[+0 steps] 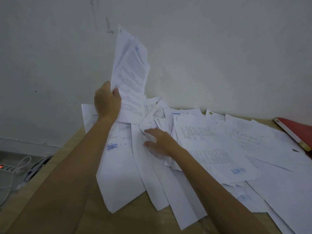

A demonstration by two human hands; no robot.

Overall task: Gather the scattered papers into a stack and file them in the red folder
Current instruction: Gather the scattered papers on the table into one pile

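Note:
Several white printed papers lie scattered and overlapping across the wooden table. My left hand grips a raised bundle of sheets by its lower left edge, holding it upright above the table's far side. My right hand rests on the pile in the middle, fingers spread and lightly bent on a sheet. The red folder lies closed at the far right edge of the table, partly under the papers' corner.
A white wall stands directly behind the table. On the floor at the left lie a power strip with a red light and white cables. Bare tabletop shows along the near edge.

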